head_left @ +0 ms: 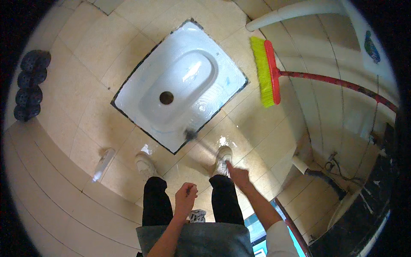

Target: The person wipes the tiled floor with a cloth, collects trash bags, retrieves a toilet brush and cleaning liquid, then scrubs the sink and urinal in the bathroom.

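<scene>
A white ceramic squat toilet (141, 90), wet on its surface, is set into the tiled floor in front of me. My right hand (239, 176) is closed round the end of a thin handle, with one finger stretched along it. This handle runs to the dark, blurred head of a toilet brush (191, 135) over the pan's near edge. Low between my knees, my left hand (186, 198) is curled closed. A dark mark or bit shows on it; what the fingers hold, if anything, is hidden.
My white shoes (146, 165) stand near the pan on wet tiles. A clear plastic bottle (103, 164) lies to the left. Dark perforated slippers (29, 85) line the far left. A red broom with yellow-green bristles (263, 70) leans at the right, near a white pipe (295, 11).
</scene>
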The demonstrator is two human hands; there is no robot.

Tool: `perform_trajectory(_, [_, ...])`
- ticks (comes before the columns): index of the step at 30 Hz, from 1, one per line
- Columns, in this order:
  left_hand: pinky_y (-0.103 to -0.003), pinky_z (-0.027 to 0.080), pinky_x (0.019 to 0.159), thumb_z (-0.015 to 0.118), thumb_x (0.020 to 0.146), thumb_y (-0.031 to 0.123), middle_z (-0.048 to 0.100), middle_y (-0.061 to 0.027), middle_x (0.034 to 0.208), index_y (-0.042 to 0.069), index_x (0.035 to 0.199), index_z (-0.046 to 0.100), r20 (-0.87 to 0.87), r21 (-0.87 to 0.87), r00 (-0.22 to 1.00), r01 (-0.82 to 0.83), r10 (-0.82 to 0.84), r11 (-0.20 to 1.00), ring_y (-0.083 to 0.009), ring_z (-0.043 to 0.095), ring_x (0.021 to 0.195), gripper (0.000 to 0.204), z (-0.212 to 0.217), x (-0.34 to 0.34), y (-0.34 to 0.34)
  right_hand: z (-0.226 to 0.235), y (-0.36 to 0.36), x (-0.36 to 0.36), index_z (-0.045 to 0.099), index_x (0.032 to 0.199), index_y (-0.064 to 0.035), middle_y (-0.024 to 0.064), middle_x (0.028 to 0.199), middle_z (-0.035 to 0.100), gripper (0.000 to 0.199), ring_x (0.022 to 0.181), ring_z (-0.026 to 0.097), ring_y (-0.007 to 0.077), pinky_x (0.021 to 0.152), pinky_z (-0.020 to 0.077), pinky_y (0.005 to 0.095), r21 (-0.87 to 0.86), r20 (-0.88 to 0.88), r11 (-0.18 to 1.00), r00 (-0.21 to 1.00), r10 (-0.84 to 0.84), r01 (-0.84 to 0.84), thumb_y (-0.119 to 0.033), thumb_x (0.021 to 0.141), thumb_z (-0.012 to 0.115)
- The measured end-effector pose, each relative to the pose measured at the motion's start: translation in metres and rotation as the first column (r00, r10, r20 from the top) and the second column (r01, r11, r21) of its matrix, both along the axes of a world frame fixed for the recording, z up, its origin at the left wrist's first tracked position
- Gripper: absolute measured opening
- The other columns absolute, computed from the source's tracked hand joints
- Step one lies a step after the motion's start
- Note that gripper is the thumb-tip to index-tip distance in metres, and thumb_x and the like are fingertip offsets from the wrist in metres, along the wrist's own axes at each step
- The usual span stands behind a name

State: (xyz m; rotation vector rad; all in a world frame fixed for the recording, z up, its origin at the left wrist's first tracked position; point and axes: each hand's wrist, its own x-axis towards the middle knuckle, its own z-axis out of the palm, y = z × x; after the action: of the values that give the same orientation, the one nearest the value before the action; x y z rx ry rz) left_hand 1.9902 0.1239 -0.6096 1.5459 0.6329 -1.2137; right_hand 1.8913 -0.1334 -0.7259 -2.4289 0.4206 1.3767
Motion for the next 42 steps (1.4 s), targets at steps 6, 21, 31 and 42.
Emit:
perform_trajectory(6, [-0.027,0.053,0.068,0.056,0.092,0.017,0.061,-0.0069,0.084,0.000,0.100,0.058,-0.021,0.001,1.000,0.017,-0.017,1.000,-0.0128,0.060,0.076,0.019,0.000,0.000,0.005,0.009,0.025,0.028,0.040,0.135,-0.0152,0.0159,0.065,0.063,0.045,0.058,0.063,0.0356,0.049,0.0470,0.0484,-0.122,0.228,0.979,0.964,-0.134,0.164,-0.013,0.090,0.045])
perform_trajectory(21, [-0.025,0.047,0.057,0.059,0.090,0.017,0.062,-0.0052,0.074,-0.001,0.095,0.060,0.054,-0.017,0.997,-0.056,0.057,0.998,-0.0093,0.057,0.064,0.018,0.006,0.000,0.020,0.016,0.014,0.038,0.039,0.135,-0.0179,0.0144,0.059,0.059,0.040,0.051,0.060,0.0324,0.043,0.0451,0.0433,-0.336,0.147,0.937,0.978,0.150,-0.093,-0.029,0.097,0.041])
perform_trajectory(31, [-0.025,0.046,0.058,0.059,0.089,0.015,0.062,-0.0046,0.071,-0.001,0.093,0.061,0.080,0.033,0.996,-0.032,0.029,0.999,-0.0099,0.056,0.062,0.016,0.011,0.008,0.032,0.020,-0.017,0.046,0.037,0.137,-0.0189,0.0203,0.082,0.065,0.045,0.069,0.065,0.0359,0.061,0.0490,0.0528,-0.324,-0.135,0.942,0.990,0.043,-0.085,-0.037,0.096,0.041])
perform_trajectory(42, [-0.024,0.047,0.061,0.059,0.089,0.015,0.062,-0.0051,0.073,0.000,0.094,0.061,0.054,-0.047,0.994,-0.097,0.100,0.994,-0.0096,0.057,0.065,0.016,0.018,0.015,0.030,0.021,-0.051,0.051,0.057,0.108,-0.0099,0.0227,0.068,0.062,0.028,0.057,0.060,0.0424,0.049,0.0469,0.0516,-0.443,0.283,0.862,0.951,-0.125,0.245,-0.032,0.095,0.044])
